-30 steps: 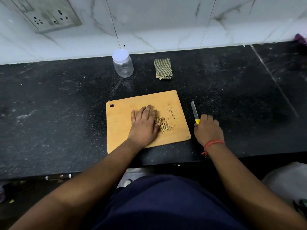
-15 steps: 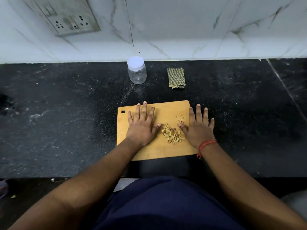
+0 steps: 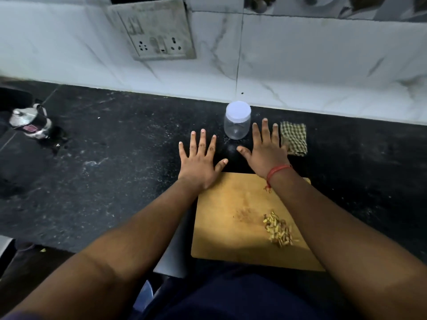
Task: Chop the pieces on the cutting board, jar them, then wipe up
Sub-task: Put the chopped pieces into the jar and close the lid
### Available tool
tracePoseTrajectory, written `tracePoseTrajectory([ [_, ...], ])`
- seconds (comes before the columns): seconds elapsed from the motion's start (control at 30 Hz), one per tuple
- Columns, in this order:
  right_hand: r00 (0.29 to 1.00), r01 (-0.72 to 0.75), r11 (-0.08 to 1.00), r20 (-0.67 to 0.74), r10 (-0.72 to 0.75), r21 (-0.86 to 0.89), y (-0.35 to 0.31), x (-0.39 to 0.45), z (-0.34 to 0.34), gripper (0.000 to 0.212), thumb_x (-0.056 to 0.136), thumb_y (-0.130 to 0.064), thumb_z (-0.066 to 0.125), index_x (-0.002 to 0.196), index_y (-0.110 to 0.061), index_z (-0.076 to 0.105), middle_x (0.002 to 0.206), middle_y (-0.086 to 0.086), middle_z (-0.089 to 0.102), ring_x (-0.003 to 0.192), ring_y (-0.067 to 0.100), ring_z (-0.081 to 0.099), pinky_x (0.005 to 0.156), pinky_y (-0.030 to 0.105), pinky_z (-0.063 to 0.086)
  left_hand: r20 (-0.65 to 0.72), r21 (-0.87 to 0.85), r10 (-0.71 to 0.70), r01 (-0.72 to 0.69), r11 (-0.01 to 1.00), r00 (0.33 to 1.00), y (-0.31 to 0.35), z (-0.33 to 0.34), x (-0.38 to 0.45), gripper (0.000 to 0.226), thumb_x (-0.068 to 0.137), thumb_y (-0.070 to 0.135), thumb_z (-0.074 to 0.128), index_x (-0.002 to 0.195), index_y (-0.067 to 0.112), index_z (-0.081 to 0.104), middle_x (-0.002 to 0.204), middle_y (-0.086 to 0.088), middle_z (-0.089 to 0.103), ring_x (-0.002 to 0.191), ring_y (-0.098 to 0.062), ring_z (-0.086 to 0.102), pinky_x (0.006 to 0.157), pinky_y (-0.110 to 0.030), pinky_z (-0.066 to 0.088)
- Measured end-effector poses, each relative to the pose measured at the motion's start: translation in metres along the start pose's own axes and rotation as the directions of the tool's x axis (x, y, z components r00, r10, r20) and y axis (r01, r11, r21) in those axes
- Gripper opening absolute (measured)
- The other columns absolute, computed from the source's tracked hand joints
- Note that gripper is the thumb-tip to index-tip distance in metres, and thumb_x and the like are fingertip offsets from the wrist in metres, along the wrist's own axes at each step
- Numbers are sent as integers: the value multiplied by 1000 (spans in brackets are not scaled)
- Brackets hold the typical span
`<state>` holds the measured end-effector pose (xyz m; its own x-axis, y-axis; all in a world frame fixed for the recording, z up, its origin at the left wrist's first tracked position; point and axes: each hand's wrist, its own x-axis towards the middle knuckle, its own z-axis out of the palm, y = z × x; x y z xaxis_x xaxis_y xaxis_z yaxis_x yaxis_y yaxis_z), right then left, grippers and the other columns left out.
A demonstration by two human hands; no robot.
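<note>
Both hands were spread flat and empty, the clear plastic jar (image 3: 237, 123) standing between the left hand (image 3: 200, 163) and right hand (image 3: 265, 150); it looked light, smooth and tippable, best gripped round its body below the white lid (image 3: 238, 111).

Both your hands reached forward, fingers spread, holding nothing.

Your left hand (image 3: 200, 163) lay palm down with straight, fanned fingers (image 3: 202, 142) and the thumb angled out to the right. Your right hand (image 3: 265, 151) was also palm down, its fingers straight and slightly apart, thumb pointing left toward the other hand. Both forearms were bare and stretched out ahead of you; a red thread circled your right wrist.
</note>
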<state>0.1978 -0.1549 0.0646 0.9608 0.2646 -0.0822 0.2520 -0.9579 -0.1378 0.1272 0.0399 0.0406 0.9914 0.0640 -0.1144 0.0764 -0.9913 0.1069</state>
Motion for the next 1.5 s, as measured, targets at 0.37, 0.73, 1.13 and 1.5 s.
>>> tracePoseTrajectory([
  [0.37,994,109,993,-10,-110,-52,-32,106,-25,75,96,-53,48,155,-21,15,155,13,29,143,39,25,110,63,28,6,-84,-54,54,995,999,2,-4,50,85,96,74,11,160,24,-14,166,-8,-27,150,-33,-30,119,-67,-8],
  [0.73,993,35,985,-118,-15,169,-38,22,-38,77,84,-59,60,148,-25,33,143,16,41,131,39,38,102,51,42,-109,-374,-24,-19,927,994,29,4,9,103,91,71,46,162,17,-7,170,-4,-12,156,-22,-15,122,-57,-8],
  [1.13,991,-109,948,102,82,299,-27,-86,-35,63,95,-64,33,150,-33,28,142,9,35,120,33,52,90,41,47,-315,-507,136,-287,812,939,54,4,-66,87,79,39,76,147,1,37,142,-15,50,130,-28,50,108,-46,44],
  [1.5,998,-55,930,45,42,363,-12,-128,-34,59,93,-66,36,139,-30,46,132,2,47,111,27,57,90,40,48,-330,-489,279,-416,766,902,62,-6,-102,83,71,30,85,138,4,45,126,-9,52,114,-18,51,92,-23,44],
])
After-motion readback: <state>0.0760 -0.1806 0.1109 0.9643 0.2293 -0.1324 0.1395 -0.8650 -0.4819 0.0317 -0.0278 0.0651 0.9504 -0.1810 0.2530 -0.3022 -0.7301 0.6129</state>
